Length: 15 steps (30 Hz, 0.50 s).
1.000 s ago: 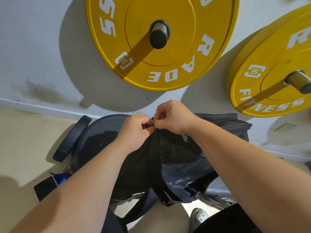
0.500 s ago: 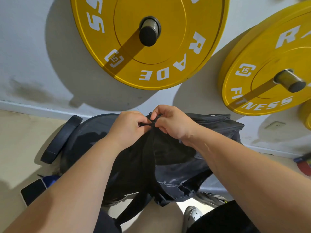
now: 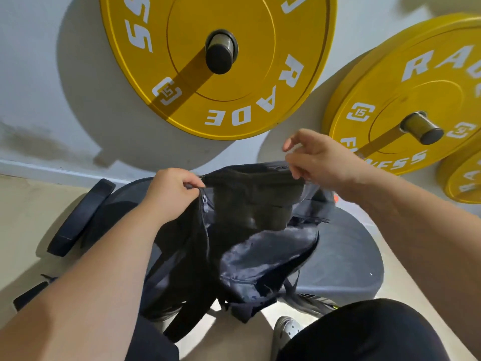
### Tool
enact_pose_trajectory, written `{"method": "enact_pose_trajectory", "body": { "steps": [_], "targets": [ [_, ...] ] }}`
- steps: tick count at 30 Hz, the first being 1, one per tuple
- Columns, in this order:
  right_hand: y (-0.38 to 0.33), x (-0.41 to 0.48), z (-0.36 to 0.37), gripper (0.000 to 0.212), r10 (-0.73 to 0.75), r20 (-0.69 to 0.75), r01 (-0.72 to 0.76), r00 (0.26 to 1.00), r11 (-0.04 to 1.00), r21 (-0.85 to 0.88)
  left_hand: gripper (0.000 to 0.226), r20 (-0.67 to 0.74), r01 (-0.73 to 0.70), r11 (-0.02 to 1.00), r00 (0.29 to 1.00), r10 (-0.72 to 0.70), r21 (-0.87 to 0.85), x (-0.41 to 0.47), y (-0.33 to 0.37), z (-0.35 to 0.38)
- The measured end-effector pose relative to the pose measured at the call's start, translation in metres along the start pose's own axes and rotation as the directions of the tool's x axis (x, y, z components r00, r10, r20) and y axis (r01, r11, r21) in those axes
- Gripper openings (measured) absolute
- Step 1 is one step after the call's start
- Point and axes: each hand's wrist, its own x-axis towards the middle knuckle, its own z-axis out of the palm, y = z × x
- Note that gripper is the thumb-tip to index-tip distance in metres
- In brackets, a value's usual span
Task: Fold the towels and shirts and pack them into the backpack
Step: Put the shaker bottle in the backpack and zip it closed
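Since the earlier frame your hands have parted, spreading the mouth | left hand (image 3: 173, 190) pinches the zipper edge, right hand (image 3: 316, 158) the far rim of the dark navy fabric backpack (image 3: 260, 246), sitting on the black rubber weight plate (image 3: 346, 261) | keep both rims taut and wide.

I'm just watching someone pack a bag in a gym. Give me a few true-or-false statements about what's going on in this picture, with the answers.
1. Both hands grip the backpack at its top edge. True: the left hand and right hand each pinch the rim.
2. The backpack's mouth is zipped shut. False: it is pulled open, dark inside.
3. The yellow weight plates lie flat on the floor. False: they hang on pegs on the wall.
4. A dark plate leans at the left of the backpack. True.
5. The hands touch each other. False: they are apart.
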Motion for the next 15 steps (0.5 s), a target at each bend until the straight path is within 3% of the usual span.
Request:
{"method": "enact_pose_trajectory", "body": {
  "steps": [4, 8, 15],
  "targets": [
    [-0.006, -0.004, 0.018, 0.011, -0.003, 0.133, 0.035, 0.991, 0.97, -0.241, 0.023, 0.122, -0.059, 0.995, 0.99, 0.069, -0.084, -0.011, 0.023, 0.01],
    [-0.006, -0.009, 0.075, 0.013, 0.013, 0.23, 0.075, 0.973, 0.926, -0.37, 0.016, 0.067, -0.015, 0.983, 0.997, 0.028, -0.181, -0.014, 0.032, 0.01],
    [0.011, -0.005, 0.117, 0.036, -0.053, -0.081, 0.012, 0.995, 0.901, -0.434, 0.012, -0.039, 0.006, 0.963, 0.999, -0.017, -0.268, -0.017, 0.034, 0.015]
  ]
}}
